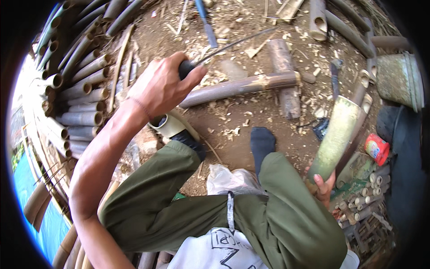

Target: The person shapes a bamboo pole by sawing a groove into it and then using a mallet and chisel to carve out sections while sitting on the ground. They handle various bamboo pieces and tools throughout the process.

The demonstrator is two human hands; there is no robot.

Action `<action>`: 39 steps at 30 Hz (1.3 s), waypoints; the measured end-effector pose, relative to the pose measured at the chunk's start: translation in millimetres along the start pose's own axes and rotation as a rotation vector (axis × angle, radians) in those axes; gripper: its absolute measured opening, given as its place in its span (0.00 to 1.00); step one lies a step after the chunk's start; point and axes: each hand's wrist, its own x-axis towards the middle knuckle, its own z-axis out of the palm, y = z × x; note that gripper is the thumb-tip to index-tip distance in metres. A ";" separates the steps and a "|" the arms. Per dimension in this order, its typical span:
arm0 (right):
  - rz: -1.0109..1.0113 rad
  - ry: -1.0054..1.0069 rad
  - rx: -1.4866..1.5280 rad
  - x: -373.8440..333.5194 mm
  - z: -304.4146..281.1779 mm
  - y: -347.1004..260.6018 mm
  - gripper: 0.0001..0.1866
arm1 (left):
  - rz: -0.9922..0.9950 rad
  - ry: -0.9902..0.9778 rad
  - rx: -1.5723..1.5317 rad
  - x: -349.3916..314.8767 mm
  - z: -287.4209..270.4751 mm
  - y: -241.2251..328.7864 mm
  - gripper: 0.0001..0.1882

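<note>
My left hand (163, 83) is wrapped round the dark handle of a long, thin-bladed tool. Its narrow blade (237, 43) points away to the right, seen nearly edge-on, so I cannot tell if it is a knife or a saw. On the right, beside my knee, my right hand (323, 187) grips the lower end of a thick, pale green bamboo section (338, 134), held tilted with its cut end up and away. Between the hands, a brown bamboo pole (237, 88) lies with its frayed far end across a wooden block (287, 103).
Cut bamboo tubes (85, 101) are stacked at the left. A blue-handled tool (206, 24) lies among shavings ahead. A pale bamboo piece (174, 125) stands by my left foot. At the right are a grey bucket (398, 80), a red container (376, 149) and small bamboo pieces (365, 197).
</note>
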 end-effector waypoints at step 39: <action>-0.386 -0.058 -0.214 59.1 64.5 -7.0 0.40 | -0.112 -0.342 0.359 -19.6 32.7 39.2 0.29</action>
